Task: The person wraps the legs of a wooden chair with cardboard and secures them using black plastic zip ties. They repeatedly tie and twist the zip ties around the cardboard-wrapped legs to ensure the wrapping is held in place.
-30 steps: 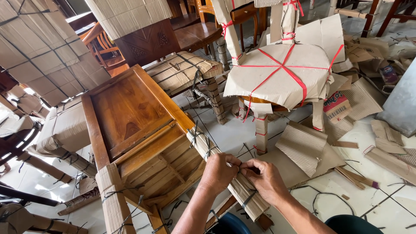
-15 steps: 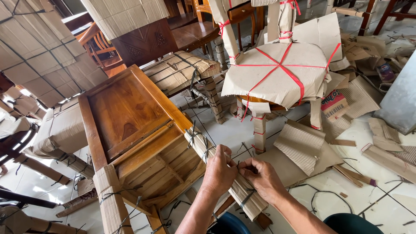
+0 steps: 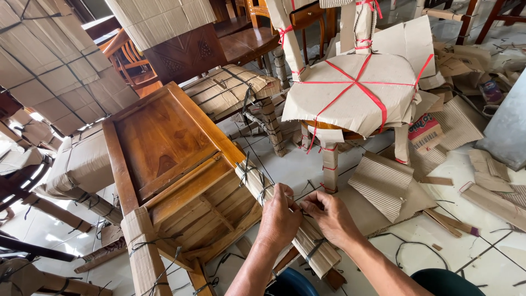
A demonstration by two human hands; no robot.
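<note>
Hands: left hand (image 3: 280, 216) and right hand (image 3: 329, 215) both pinched dark cord on the cardboard-wrapped leg (image 3: 285, 219).
Handling: wooden chair (image 3: 164, 148) looked heavy, stiff; cardboard soft, so grip cord ends.

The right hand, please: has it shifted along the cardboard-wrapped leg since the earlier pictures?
No; the right hand remains beside the left hand on the wrapped leg.
</note>
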